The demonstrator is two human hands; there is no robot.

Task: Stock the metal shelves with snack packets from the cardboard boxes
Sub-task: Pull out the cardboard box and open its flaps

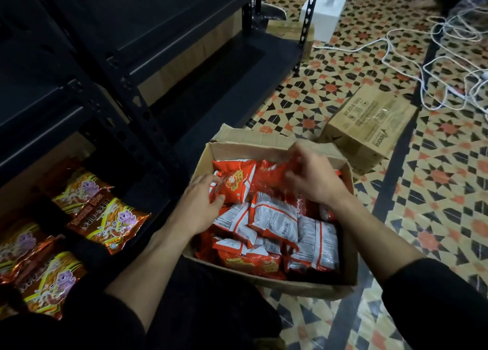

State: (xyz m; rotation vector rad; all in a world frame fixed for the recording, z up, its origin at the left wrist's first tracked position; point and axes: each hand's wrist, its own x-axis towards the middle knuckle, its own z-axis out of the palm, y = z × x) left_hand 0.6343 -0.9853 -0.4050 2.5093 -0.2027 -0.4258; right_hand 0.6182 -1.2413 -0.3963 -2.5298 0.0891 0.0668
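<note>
Red snack packets point(272, 217) fill the open cardboard box point(264, 148) on the tiled floor. The left hand point(200, 201) curls round a face-up packet point(233, 187). The right hand point(317, 178), blurred, pinches the neighbouring packet point(274, 168) by its far edge. The metal shelves point(148, 122) lie left of the box, nearer the left hand, with orange packets point(105, 217) on the lowest level.
</note>
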